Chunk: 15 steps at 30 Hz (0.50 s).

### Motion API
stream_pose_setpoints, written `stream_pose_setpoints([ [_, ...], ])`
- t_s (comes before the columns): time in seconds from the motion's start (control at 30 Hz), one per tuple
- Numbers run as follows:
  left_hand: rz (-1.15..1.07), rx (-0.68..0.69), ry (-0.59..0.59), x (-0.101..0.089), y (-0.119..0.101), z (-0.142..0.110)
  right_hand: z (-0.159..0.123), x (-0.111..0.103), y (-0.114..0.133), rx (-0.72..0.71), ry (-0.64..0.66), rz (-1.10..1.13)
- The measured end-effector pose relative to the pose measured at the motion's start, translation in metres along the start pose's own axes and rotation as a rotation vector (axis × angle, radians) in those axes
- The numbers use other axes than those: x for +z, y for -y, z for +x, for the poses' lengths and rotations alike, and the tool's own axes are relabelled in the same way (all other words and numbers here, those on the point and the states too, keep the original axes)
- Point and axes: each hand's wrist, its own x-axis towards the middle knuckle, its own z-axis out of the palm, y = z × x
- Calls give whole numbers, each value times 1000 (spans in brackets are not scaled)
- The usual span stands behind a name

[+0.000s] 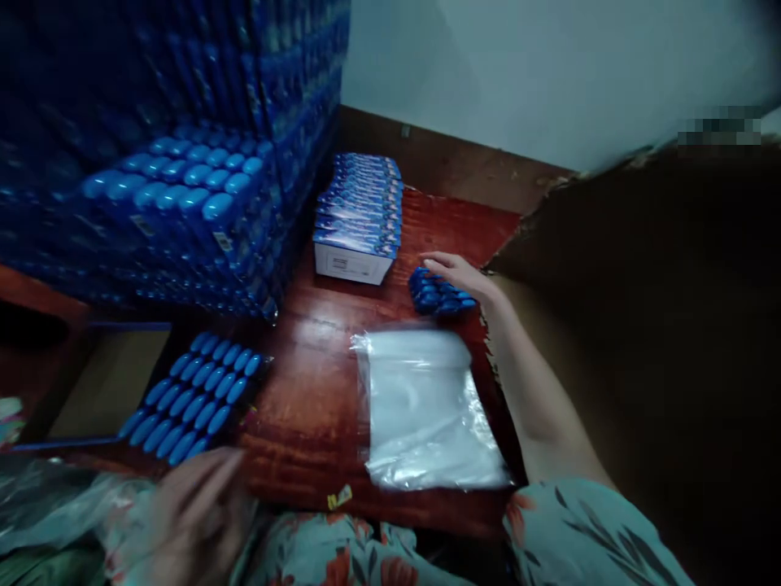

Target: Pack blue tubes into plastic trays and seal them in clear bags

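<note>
1 right hand, grip unclear, lies over 1 cluster of glossy blue rounded pieces on the red-brown wooden surface; 1 blurred left hand, finger spread unclear, is near bright-blue plastic ovals.

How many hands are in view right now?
2: the right hand at the small blue bundle; the left hand, blurred, just nearer than the loose blue pack. No others show.

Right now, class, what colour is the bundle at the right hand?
The bundle is blue; best view: head.
</note>
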Motion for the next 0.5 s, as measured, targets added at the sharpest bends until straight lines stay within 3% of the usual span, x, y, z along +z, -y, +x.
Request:
stream_pose_setpoints([
  [0.1,-136,149,490,57,-57,5,-4,1,-4,40,14,34],
  [0.23,-142,447,868,128,-106,-1,14,14,-5,42,-232,62],
  [0.3,-67,490,898,153,-121,-9,28,18,-2,19,-277,62],
  [0.37,25,486,853,174,-128,-15,44,19,3,-22,-266,56],
  [0.5,83,643,690,202,-120,-10,79,15,8,-81,-324,21],
])
